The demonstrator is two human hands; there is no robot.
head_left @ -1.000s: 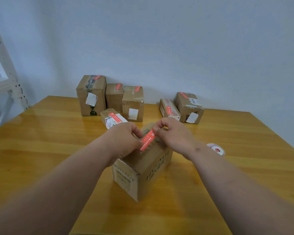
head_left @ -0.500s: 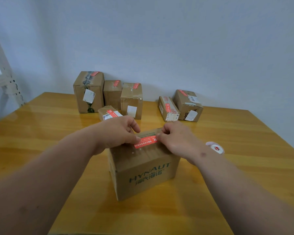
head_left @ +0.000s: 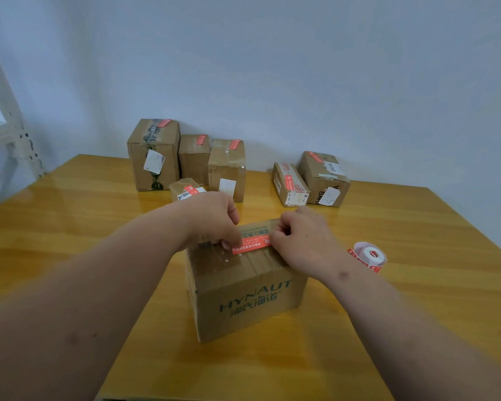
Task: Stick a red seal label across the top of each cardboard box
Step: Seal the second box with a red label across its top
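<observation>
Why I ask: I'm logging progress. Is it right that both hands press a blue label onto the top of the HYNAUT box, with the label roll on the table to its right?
Not quite: the head view shows the label is red, not blue. Otherwise correct: left hand and right hand press it onto the HYNAUT box, label roll to its right.

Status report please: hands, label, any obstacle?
Left hand and right hand pinch red label ends. Label lies flat on HYNAUT box top. No obstruction.
</observation>
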